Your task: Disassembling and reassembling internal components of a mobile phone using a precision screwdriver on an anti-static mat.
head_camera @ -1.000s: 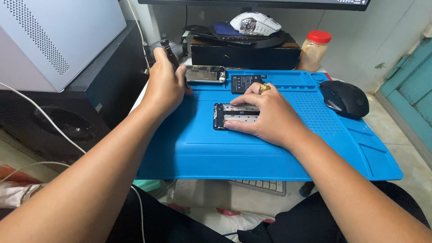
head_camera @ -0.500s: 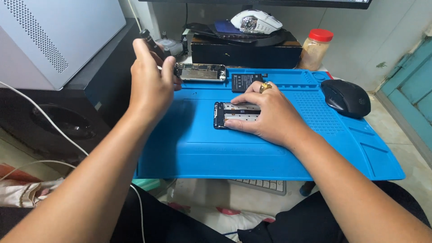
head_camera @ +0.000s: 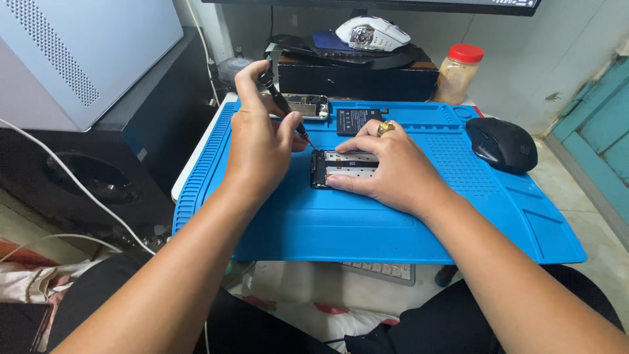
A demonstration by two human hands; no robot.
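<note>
Two bare hands work over one blue silicone work mat that lies across a small white table. The left hand is raised just above the mat, its thumb and curled fingers pinching one thin black screwdriver, which slants down to the right so that its tip sits at the upper left corner of one opened phone body. That phone body lies flat near the middle of the mat, its inner frame facing up. The right hand rests on it with the fingers stretched out flat and slightly spread, pressing along the upper and lower edges; one gold ring shows on one finger.

Behind the hands, at the far edge of the mat, lie two more loose parts: one phone piece with a metal inside, partly hidden by the left hand, and one flat black battery just beside it to the right. One black computer mouse sits on the right part of the mat, well apart from the phone. Beyond the mat stand one black box with one white mouse on top, and one jar with a red lid. One grey computer case stands to the left, and one keyboard edge peeks out under the near rim of the mat
</note>
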